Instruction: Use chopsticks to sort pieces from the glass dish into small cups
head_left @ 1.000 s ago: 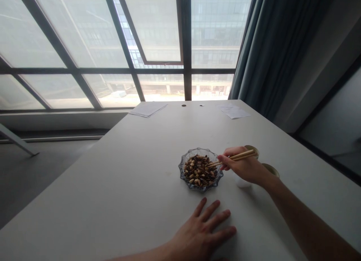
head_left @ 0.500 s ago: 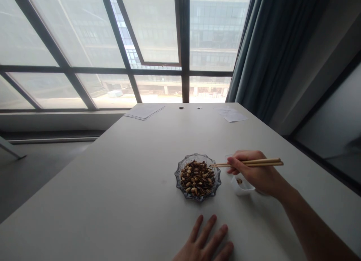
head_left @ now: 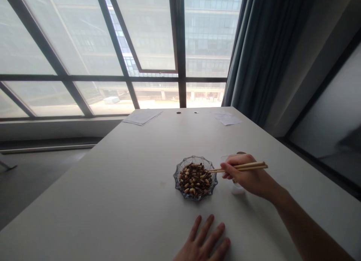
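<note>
My right hand (head_left: 244, 175) is closed round a pair of wooden chopsticks (head_left: 252, 166), held nearly level. Their tips reach over the right side of a scalloped glass bowl (head_left: 180, 188). Inside the bowl lies a mix of pale pistachios and dark striped seeds (head_left: 195, 179); whether the tips grip one I cannot tell. Beneath my right hand, a small white plastic container (head_left: 237, 189) is mostly hidden. My left hand (head_left: 203, 240) rests flat on the table in front of the bowl, fingers spread, holding nothing.
The bowl stands on a long white table (head_left: 121, 201). At its far end lie a stack of papers (head_left: 143, 117) on the left and loose sheets (head_left: 228, 118) on the right. Windows rise beyond, with a dark curtain (head_left: 254, 50) to the right.
My right hand has shifted slightly left, bringing the chopstick tips further over the seeds and covering more of the white container. The view has tilted a little; my left hand stays put.
</note>
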The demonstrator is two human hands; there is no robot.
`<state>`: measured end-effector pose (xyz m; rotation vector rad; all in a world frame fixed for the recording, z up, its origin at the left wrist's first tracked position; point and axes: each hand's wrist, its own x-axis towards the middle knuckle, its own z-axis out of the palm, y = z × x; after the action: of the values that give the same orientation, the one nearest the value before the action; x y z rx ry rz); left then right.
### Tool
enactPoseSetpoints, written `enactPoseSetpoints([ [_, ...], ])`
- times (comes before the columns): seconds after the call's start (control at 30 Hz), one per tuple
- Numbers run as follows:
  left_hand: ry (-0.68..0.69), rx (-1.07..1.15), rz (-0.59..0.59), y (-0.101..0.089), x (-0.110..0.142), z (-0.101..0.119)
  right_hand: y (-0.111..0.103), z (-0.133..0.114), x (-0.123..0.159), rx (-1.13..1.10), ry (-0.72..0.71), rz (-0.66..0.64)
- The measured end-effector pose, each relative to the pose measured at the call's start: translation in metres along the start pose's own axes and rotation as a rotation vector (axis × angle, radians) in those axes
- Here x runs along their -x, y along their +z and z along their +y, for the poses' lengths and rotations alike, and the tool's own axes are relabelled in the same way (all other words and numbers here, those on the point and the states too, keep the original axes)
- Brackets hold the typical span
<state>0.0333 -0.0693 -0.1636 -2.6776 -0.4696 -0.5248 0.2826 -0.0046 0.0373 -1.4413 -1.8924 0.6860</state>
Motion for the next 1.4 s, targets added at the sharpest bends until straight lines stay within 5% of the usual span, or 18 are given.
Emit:
enactPoseSetpoints([
  [0.23, -0.005, 0.053, -0.015, 0.003, 0.004, 0.001, 0.016, 0.012, -0.008, -0.039, 0.017, -0.046],
  [0.93, -0.009, 0.130, -0.021, 0.004, 0.006, -0.002, 0.018, 0.014, -0.010, -0.064, 0.060, -0.077],
  [1.13, -0.022, 0.157, -0.031, 0.002, 0.006, -0.002, -0.008, -0.005, 0.001, -0.015, 0.077, -0.024],
  [1.4, -0.034, 0.291, -0.147, -0.021, -0.003, -0.007, -0.086, 0.003, 0.036, 0.124, 0.221, 0.210],
])
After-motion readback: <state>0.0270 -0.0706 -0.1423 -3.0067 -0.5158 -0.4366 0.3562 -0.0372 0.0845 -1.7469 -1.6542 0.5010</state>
